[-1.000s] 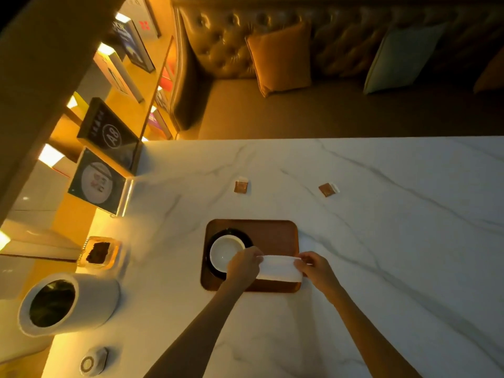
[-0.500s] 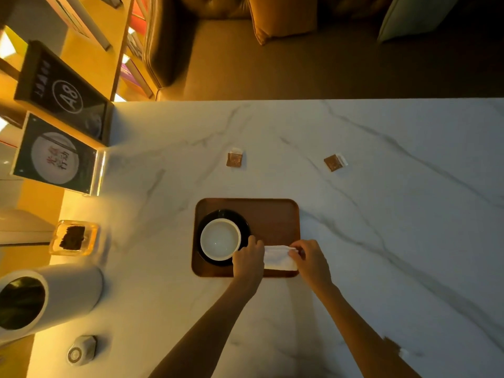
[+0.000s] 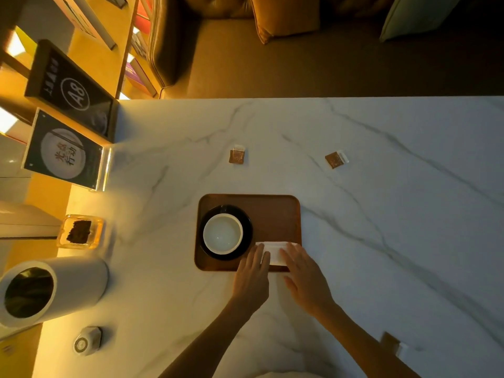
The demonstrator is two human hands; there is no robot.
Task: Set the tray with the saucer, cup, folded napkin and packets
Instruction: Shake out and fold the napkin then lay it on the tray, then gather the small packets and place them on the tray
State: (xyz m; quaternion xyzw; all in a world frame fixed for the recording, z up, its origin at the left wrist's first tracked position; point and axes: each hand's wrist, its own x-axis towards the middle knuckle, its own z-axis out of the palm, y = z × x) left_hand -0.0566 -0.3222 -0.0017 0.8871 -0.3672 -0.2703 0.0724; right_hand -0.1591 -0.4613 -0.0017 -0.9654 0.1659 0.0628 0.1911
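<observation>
1. Below me, a white marble table (image 3: pixel 381 214) with grey veins fills most of the view, and a dark sofa seat runs along its far edge.
2. Near the table's left edge I see a white cylinder (image 3: pixel 51 290) lying on its side, its dark opening facing me.
3. At the middle of the table sits a brown tray (image 3: pixel 272 214) with rounded corners.
4. On the tray's left half rests a black saucer (image 3: pixel 246 233), and a white cup (image 3: pixel 222 233) stands upright on it; the cup looks empty.
5. My left hand (image 3: pixel 252 279) lies flat with its fingers straight and together, the fingertips on the left end of the napkin, gripping nothing.
6. My right hand (image 3: pixel 305 276) lies flat too, fingers slightly spread, pressing down on the napkin's right part.
7. A white folded napkin (image 3: pixel 274 252) lies in the tray's near right corner, just beside the saucer, partly hidden under both hands.
8. Two small brown packets lie on the bare table beyond the tray, well apart: the left packet (image 3: pixel 236 155) and the right packet (image 3: pixel 336 159).
9. A third packet (image 3: pixel 391 345) lies near my right forearm.
</observation>
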